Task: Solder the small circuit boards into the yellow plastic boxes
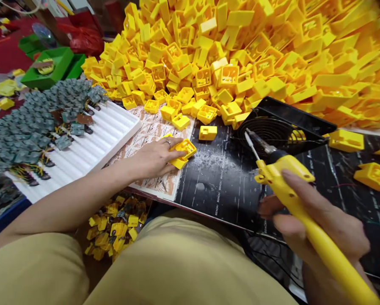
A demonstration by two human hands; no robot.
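My left hand (155,156) lies over the near edge of the work board, its fingers closed around yellow plastic housings (187,148), open side up; how many are under the fingers is partly hidden. A single housing (208,133) sits just beyond, on the black sheet. My right hand (323,220) grips a yellow soldering gun (291,199), a metal tip and a thin white nozzle at its front end. That tip points up and left, in front of a black fan with a round wire guard (262,131).
A big heap of yellow housings (202,55) fills the back. Grey-green wired parts (28,123) cover a white ribbed foam board (104,140) at left. Green bins (50,63) stand behind it. More yellow pieces (117,228) lie below the table edge; loose housings (374,176) rest at right.
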